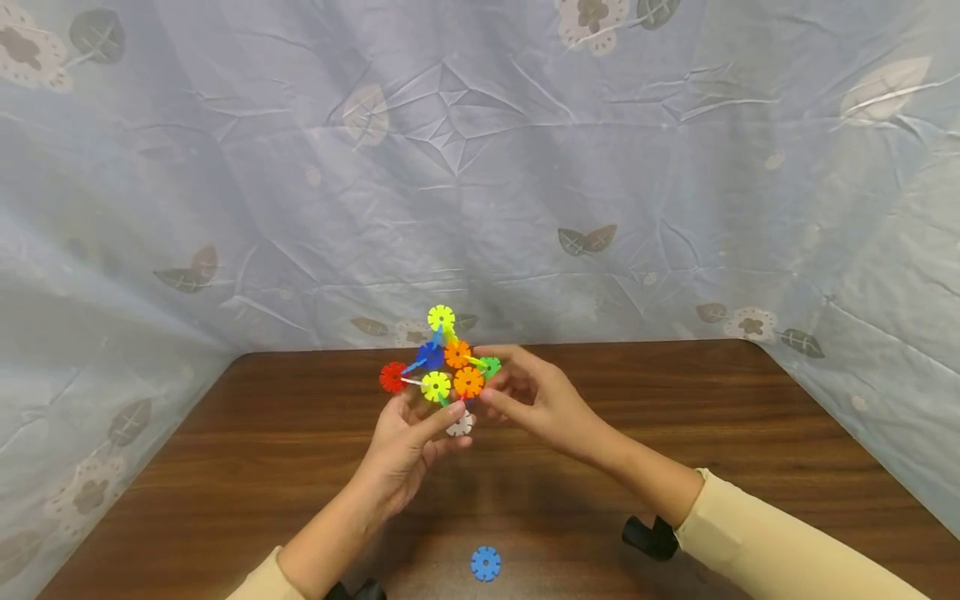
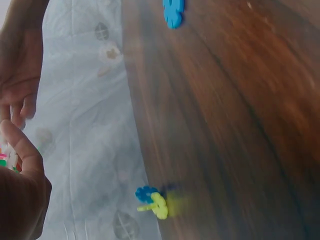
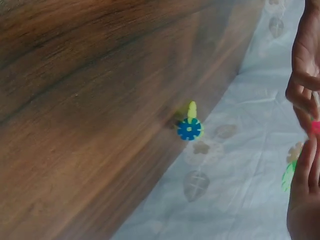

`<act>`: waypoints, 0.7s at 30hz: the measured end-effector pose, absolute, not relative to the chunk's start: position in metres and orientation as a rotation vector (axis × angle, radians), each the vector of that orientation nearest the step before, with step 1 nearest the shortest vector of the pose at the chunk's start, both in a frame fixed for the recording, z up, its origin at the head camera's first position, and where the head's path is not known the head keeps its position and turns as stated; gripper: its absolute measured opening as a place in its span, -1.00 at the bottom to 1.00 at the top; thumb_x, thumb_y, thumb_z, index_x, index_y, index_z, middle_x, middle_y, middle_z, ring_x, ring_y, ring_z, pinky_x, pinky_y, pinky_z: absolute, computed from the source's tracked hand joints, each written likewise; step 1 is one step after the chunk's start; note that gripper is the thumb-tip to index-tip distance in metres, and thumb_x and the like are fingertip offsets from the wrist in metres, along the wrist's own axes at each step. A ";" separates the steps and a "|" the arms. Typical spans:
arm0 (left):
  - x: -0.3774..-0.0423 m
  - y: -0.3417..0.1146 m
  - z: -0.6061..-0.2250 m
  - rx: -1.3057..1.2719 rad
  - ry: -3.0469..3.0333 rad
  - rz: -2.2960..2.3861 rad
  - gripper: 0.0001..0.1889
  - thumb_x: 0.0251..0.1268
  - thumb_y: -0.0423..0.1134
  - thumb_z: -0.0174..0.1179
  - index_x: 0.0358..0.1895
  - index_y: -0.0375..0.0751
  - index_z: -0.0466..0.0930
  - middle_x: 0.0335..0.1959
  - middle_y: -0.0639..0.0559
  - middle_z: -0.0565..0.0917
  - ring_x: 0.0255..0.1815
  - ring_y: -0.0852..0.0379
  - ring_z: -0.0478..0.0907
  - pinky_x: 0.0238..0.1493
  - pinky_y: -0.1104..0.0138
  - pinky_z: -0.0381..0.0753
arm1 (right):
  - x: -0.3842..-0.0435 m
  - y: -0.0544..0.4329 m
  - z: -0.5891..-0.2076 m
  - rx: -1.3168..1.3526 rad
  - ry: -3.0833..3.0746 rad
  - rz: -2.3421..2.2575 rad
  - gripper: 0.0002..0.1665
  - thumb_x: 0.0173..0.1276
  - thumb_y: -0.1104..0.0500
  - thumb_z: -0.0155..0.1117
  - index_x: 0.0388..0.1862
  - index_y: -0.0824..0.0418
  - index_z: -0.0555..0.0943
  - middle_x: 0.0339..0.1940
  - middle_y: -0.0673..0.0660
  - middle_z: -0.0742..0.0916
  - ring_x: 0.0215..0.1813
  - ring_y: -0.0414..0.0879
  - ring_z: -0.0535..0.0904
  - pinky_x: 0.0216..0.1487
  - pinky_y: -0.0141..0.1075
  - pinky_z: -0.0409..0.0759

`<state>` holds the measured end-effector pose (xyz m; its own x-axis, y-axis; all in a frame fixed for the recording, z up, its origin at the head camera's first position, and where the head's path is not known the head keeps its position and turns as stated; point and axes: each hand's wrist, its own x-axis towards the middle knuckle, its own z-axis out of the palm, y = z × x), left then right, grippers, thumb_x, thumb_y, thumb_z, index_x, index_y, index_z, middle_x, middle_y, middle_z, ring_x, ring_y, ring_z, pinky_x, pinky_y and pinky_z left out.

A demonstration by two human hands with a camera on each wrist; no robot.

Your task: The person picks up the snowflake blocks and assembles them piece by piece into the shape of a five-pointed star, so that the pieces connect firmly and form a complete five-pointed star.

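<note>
Both hands hold a structure of slotted plastic discs (image 1: pixel 436 386) above the table. It has red, yellow, orange, blue, green and white discs joined at their slots. My left hand (image 1: pixel 405 442) grips its lower part from the left, thumb near the white disc (image 1: pixel 460 425). On the other side my right hand (image 1: pixel 551 404) pinches it beside the orange disc (image 1: pixel 468 382) and the green disc (image 1: pixel 491 367), some fingers hidden behind. In both wrist views the held structure is mostly cut off or covered by the hands.
A loose blue disc (image 1: pixel 486 564) lies on the brown wooden table (image 1: pixel 247 467) near the front. In the right wrist view, a small blue and yellow disc cluster (image 3: pixel 189 129) stands near a table edge. Patterned cloth (image 1: pixel 450 208) hangs behind and at the sides.
</note>
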<state>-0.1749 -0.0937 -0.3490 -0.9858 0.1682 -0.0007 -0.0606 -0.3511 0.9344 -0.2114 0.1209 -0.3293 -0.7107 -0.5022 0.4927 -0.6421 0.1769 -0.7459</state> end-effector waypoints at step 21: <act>-0.178 -0.129 -0.347 0.076 1.659 2.585 -0.32 0.47 -0.46 0.21 0.56 -0.18 0.16 0.33 -0.12 0.51 0.06 0.13 0.69 -0.07 0.27 0.85 | -0.255 0.055 -0.402 0.692 -2.898 1.136 -0.20 0.42 0.05 0.43 0.42 0.46 0.35 0.35 0.46 0.62 0.41 0.35 0.50 0.47 0.21 0.51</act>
<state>-0.1780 -0.1291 -0.3471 -0.9964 0.0846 0.0045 -0.0312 -0.4154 0.9091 -0.2550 0.0549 -0.4016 -0.9047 -0.4110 0.1119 -0.3777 0.6523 -0.6572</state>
